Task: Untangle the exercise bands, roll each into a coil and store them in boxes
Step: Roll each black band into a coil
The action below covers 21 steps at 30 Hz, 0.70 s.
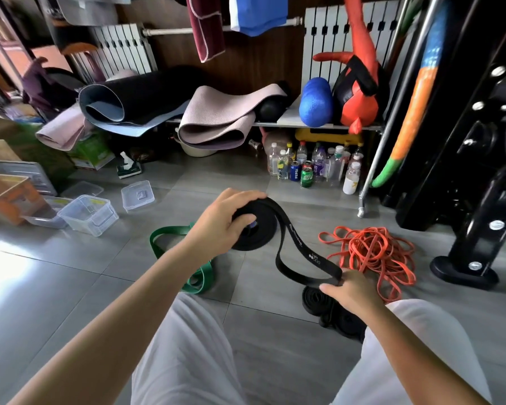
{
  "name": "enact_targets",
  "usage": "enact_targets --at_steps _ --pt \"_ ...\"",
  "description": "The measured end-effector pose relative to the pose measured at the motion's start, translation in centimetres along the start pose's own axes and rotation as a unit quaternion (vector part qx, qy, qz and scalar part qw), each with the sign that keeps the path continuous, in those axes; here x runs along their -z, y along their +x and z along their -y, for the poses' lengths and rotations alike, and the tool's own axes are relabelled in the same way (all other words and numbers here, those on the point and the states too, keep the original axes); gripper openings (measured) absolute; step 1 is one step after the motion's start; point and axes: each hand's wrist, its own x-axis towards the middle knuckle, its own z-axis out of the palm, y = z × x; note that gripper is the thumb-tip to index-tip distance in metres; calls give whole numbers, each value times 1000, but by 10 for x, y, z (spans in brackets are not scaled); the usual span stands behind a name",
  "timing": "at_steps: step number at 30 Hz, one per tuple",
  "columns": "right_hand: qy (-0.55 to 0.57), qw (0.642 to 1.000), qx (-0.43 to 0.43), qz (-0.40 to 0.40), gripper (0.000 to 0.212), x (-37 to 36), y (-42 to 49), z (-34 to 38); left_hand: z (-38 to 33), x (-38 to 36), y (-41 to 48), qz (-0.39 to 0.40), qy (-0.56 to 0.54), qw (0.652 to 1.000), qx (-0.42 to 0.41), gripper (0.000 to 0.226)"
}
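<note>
- The left hand point(222, 226) holds a partly rolled black exercise band point(260, 232) in the air above the floor point(70, 273). Its fingers point(246, 197) curl over the top of the coil and the thumb presses near the coil's centre.
- The unrolled tail of this band hangs in a loop down to the right hand point(354, 290), whose fingers point(349, 277) pinch the far end of the loop.
- A green band point(202, 279) lies loose on the floor under the left forearm.
- A tangled heap of orange bands point(374, 255) lies on the floor just beyond the right hand.
- Black coiled bands point(319, 301) lie on the floor beside the right knee, partly hidden by the right hand.
- An open clear plastic box point(88, 214) stands on the floor to the left, well apart from the hands, with a clear lid point(137, 195) near it.
</note>
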Motion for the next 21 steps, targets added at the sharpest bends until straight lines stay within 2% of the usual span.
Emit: enact_targets --at_steps 1,3,4,6,8,9,11,12,14,21 --pt "-16 999 7 29 32 2 1 3 -2 -4 0 7 -6 1000 -1 46" --pt "-46 995 6 93 95 5 3 8 -5 -10 1 18 -12 1000 2 47" --pt "-43 993 17 106 112 7 3 13 -7 -12 1 27 -9 1000 4 47" --pt "14 993 62 99 123 12 3 27 -10 -18 1 50 -5 999 4 47" --pt "139 980 115 82 114 19 1 42 -13 -24 0 68 -6 998 -2 47" --pt "207 965 139 77 101 22 0 50 -14 -26 -1 73 -3 997 -6 47" --pt "299 933 188 73 56 25 1 61 -15 -29 -2 82 8 997 -15 47" --pt "307 926 212 64 41 26 1 66 -15 -30 -2 84 10 996 -19 47" --pt "302 921 239 50 41 27 3 72 -16 -30 -4 83 3 996 -25 46" --pt "382 889 241 82 35 21 3 71 -17 -29 -10 29 -86 996 -19 45"
